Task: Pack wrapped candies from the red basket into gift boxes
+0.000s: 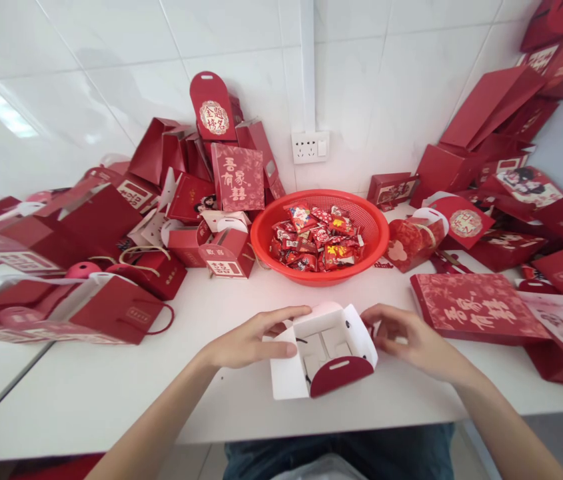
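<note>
A small paper gift box (324, 350), white inside and dark red outside, stands open-topped on the white table in front of me. Its dark red flap with a slot (344, 375) faces me, and dark cord ends show on the inner walls. My left hand (258, 337) grips the box's white left flap, thumb on top and fingers behind. At the right wall, my right hand (401, 337) has its fingers curled against the box's outer side; the exact spot they pinch is partly hidden. Just beyond the box sits a red plastic basket (266, 263) holding wrapped candies (318, 237).
Red gift boxes (96, 307) crowd the table's left side, with more stacked (238, 175) against the tiled wall. On the right, a flat red box (481, 303) lies near my right forearm, among piled boxes (481, 107). A socket (310, 148) is on the wall.
</note>
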Demonstrator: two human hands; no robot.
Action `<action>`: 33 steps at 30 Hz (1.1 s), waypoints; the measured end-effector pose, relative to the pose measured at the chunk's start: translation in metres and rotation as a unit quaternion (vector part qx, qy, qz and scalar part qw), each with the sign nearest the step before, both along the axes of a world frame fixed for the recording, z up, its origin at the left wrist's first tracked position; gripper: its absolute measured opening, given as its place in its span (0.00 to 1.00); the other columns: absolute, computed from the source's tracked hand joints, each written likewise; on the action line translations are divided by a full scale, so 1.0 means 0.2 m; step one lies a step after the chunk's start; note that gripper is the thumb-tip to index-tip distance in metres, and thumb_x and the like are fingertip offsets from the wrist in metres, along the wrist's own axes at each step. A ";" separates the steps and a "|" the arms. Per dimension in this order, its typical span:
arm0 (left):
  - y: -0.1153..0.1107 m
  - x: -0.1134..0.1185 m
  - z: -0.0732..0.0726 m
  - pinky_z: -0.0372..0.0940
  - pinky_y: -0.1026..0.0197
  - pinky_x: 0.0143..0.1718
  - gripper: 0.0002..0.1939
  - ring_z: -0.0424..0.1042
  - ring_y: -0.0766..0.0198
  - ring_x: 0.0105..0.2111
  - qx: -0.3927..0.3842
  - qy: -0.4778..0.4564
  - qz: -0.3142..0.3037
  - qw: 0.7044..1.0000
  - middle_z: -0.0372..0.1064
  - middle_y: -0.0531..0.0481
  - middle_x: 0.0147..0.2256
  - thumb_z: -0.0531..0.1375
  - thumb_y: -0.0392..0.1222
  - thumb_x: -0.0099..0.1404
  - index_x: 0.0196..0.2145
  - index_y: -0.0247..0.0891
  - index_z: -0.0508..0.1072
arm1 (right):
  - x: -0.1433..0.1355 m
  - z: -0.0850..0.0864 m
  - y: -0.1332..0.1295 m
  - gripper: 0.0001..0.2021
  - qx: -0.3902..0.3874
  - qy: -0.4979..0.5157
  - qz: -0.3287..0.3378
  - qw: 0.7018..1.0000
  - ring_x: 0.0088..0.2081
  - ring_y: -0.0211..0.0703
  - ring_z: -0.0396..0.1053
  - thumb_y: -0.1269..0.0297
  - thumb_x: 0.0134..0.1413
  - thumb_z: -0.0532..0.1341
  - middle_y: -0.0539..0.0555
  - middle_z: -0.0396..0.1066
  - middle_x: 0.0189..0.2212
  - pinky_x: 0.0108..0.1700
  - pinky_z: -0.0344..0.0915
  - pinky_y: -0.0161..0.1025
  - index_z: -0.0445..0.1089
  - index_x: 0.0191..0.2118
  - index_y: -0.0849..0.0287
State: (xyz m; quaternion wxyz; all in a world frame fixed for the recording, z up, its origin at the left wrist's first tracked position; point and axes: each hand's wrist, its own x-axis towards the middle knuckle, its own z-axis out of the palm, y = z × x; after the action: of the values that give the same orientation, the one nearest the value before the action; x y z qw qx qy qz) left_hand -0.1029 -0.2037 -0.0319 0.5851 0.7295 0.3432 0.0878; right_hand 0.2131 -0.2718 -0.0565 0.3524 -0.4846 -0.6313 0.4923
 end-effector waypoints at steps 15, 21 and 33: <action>0.01 0.02 0.03 0.66 0.57 0.49 0.35 0.69 0.57 0.47 0.070 0.019 0.005 0.997 0.67 0.46 0.62 0.65 0.48 0.63 0.66 0.44 0.65 | -0.15 0.26 -0.04 0.10 0.276 -0.226 0.127 0.925 0.48 0.48 0.76 0.58 0.68 0.60 0.52 0.80 0.44 0.66 0.59 0.56 0.78 0.48 0.49; 0.01 0.03 0.02 0.66 0.58 0.47 0.35 0.69 0.57 0.47 0.067 0.017 0.005 0.998 0.68 0.45 0.61 0.65 0.48 0.63 0.66 0.42 0.65 | -0.15 0.23 -0.04 0.21 0.229 -0.175 0.091 0.953 0.44 0.49 0.78 0.54 0.70 0.56 0.54 0.81 0.40 0.61 0.63 0.58 0.76 0.26 0.53; 0.02 0.02 0.01 0.66 0.56 0.50 0.36 0.69 0.55 0.49 0.056 0.002 0.006 0.998 0.68 0.45 0.61 0.65 0.49 0.63 0.67 0.43 0.64 | -0.08 0.06 -0.03 0.45 0.181 -0.249 0.101 0.946 0.71 0.63 0.51 0.39 0.44 0.72 0.61 0.53 0.71 0.69 0.53 0.60 0.63 0.67 0.48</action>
State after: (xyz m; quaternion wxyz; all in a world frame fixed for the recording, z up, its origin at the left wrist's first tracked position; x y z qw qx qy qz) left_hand -0.0980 -0.1990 -0.0293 0.5420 0.7595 0.3430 0.1089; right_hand 0.1967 -0.2779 -0.0450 0.2141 -0.4538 -0.8230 0.2664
